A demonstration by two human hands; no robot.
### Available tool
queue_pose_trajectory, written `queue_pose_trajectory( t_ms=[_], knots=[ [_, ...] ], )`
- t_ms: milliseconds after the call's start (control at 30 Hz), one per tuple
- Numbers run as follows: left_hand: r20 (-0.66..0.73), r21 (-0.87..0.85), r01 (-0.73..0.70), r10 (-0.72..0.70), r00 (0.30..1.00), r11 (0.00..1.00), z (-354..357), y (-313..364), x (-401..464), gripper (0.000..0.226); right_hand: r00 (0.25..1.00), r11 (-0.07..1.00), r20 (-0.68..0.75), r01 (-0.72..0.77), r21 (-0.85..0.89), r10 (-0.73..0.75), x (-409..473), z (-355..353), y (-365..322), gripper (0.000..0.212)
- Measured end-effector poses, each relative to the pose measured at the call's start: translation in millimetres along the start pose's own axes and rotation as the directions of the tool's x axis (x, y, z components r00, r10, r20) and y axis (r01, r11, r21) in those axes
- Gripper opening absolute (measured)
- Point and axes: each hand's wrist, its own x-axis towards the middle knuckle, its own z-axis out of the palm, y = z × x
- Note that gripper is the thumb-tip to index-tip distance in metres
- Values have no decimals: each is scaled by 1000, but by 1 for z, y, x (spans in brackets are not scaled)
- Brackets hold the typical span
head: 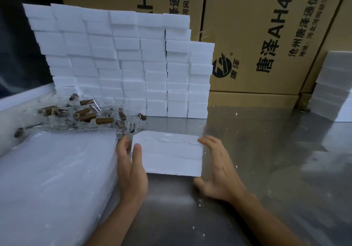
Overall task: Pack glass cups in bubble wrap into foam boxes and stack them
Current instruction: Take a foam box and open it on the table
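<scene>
A white foam box (pixel 169 154) lies closed on the steel table in front of me. My left hand (pixel 131 167) holds its left end, thumb on top and fingers behind the far corner. My right hand (pixel 217 171) is at its right end, fingers spread along the side and thumb under the near corner. A heap of clear glass cups with brown wooden handles (pixel 89 116) lies at the back left. A thick stack of bubble wrap sheets (pixel 55 179) sits at my left.
A tall wall of stacked foam boxes (pixel 133 65) stands behind the cups. A second, shorter foam stack (pixel 335 87) is at the far right. Printed cardboard cartons (pixel 262 36) line the back. Foam crumbs dot the steel table (pixel 266 169).
</scene>
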Motion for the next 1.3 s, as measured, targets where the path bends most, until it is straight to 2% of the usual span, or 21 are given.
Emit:
queue_pose_trajectory(
  t_ms=[100,200,367,567,667,833,900,1067,1300],
  knots=[
    [-13,35,3,-2,1000,999,-3,-3,0,37,1000,1000,13,-14,21,13,-5,3,1,84],
    [-29,42,12,-11,1000,999,-3,-6,0,28,992,989,91,-100,108,91,-8,5,2,86],
    [-25,29,49,-48,999,998,-6,-7,0,34,960,958,244,-189,217,134,-13,5,6,86],
    [131,-3,121,-119,984,993,-8,6,1,29,916,821,204,-401,405,347,-12,3,-1,62],
    [189,-24,201,-193,963,979,-12,10,7,7,867,734,238,-497,463,437,-11,3,3,67],
    [299,-23,335,-313,901,942,-18,12,12,12,823,662,317,-568,488,472,-6,3,9,67],
    [290,10,371,-358,888,929,-18,9,13,11,791,627,359,-612,482,496,-3,4,11,62],
    [172,275,289,-343,924,917,-16,-1,7,13,749,660,311,-663,354,585,-3,5,8,43],
    [126,327,273,-328,936,905,-17,-2,9,16,704,616,283,-708,347,651,0,6,7,33]
  ],
)
